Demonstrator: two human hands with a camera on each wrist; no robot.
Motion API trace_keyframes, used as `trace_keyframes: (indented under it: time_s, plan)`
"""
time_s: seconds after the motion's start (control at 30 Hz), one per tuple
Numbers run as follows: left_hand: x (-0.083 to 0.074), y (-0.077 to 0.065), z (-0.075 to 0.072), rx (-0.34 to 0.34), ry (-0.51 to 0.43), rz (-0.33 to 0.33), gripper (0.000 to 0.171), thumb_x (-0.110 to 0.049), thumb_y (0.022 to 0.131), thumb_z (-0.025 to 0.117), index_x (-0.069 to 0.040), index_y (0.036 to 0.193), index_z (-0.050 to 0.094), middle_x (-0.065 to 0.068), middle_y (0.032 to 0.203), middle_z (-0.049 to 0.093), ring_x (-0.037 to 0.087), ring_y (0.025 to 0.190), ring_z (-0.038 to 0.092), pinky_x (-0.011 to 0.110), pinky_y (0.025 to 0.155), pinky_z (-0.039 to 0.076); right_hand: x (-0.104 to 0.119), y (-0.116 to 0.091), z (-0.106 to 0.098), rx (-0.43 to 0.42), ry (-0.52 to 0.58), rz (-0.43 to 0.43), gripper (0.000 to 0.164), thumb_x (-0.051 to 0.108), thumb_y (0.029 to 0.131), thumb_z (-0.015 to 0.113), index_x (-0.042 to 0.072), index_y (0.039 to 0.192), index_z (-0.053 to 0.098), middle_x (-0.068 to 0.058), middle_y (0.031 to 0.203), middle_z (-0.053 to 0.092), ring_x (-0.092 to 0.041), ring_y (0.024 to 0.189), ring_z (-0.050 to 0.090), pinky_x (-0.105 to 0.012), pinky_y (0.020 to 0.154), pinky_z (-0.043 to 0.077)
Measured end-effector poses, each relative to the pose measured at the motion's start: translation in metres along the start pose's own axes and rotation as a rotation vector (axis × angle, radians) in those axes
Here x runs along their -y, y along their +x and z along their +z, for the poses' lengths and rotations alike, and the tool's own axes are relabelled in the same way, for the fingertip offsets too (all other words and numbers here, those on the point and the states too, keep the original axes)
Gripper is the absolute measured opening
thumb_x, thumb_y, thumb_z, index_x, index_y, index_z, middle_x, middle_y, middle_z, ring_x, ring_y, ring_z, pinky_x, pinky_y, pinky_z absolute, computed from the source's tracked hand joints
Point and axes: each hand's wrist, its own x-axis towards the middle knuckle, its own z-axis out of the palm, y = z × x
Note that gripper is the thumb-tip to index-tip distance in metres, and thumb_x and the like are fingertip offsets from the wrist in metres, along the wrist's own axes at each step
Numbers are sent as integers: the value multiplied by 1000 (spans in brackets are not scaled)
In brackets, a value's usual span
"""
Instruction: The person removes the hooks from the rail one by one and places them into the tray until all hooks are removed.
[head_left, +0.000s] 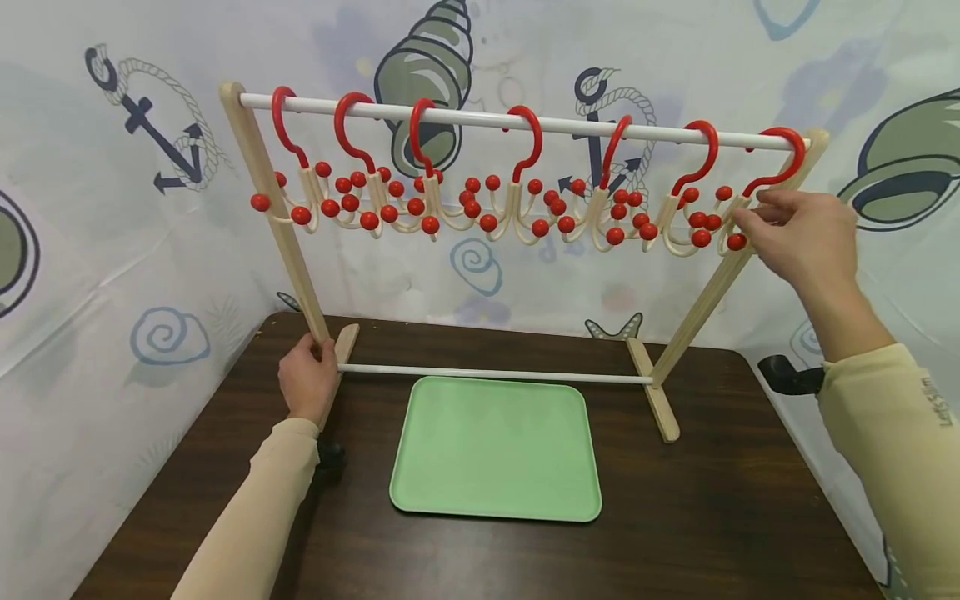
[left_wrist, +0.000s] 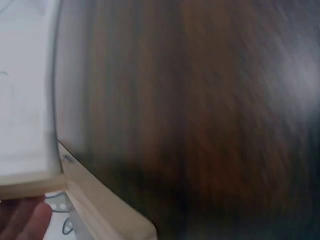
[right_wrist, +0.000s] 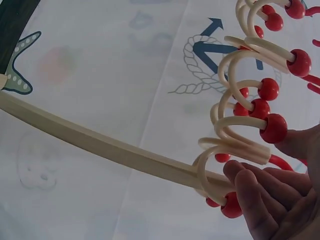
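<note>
A wooden garment rack [head_left: 693,308] with a white top rail [head_left: 472,117] stands on the table. Several cream multi-prong hangers with red ball tips hang along the rail by red hooks. At the far right end, my right hand [head_left: 806,233] pinches the rightmost hanger [right_wrist: 240,149] around its stem, just below its red hook. Its thumb and fingers lie on either side of the stem in the right wrist view. Low on the rack's left post [head_left: 288,250], near the foot, my left hand [head_left: 309,377] grips the wood; its fingers [left_wrist: 37,220] show at the corner of the left wrist view.
A light green tray [head_left: 495,450] lies on the dark wooden table [head_left: 720,500] in front of the rack's white lower bar [head_left: 495,373]. Wooden feet [head_left: 660,408] extend forward at both ends. A patterned cloth backdrop [head_left: 525,50] hangs close behind.
</note>
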Motion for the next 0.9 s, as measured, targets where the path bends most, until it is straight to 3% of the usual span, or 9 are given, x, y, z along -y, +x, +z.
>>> trace_keyframes:
  time_s: [0.1, 0.2, 0.43, 0.6, 0.9]
  plan:
    - [4, 1, -2, 3, 31, 20, 24, -24, 96, 60, -2, 101, 69, 18, 80, 68, 41, 72, 62, 55, 68, 45, 2, 4, 4, 19, -9, 2, 65, 48, 96, 53, 3, 143, 48, -28, 127, 58, -44, 107, 62, -30, 64, 54]
    - [6, 2, -3, 10, 56, 23, 24, -24, 95, 60, -2, 101, 69, 18, 79, 68, 41, 72, 63, 55, 68, 46, 4, 8, 5, 38, -24, -4, 65, 46, 96, 53, 0, 141, 49, -30, 123, 60, -44, 99, 63, -18, 50, 43]
    - [1, 1, -3, 17, 60, 21, 22, -20, 94, 60, -1, 100, 69, 19, 79, 68, 42, 71, 63, 56, 66, 46, 3, 18, 1, 66, -49, -9, 64, 43, 96, 55, -6, 138, 51, -33, 119, 60, -32, 71, 70, -18, 46, 41]
    - [0, 1, -2, 11, 76, 13, 22, -20, 94, 61, -1, 98, 70, 18, 77, 68, 42, 71, 63, 56, 66, 46, 4, 21, 1, 66, -54, -1, 62, 42, 96, 55, -5, 137, 52, -32, 118, 61, -30, 68, 69, -18, 46, 42]
    - [4, 3, -1, 16, 81, 2, 24, -22, 94, 60, -1, 100, 70, 19, 81, 69, 43, 74, 63, 56, 68, 46, 11, 21, -7, 46, -7, 31, 63, 45, 95, 55, 1, 140, 51, -30, 123, 60, -2, 53, 58, -12, 45, 40]
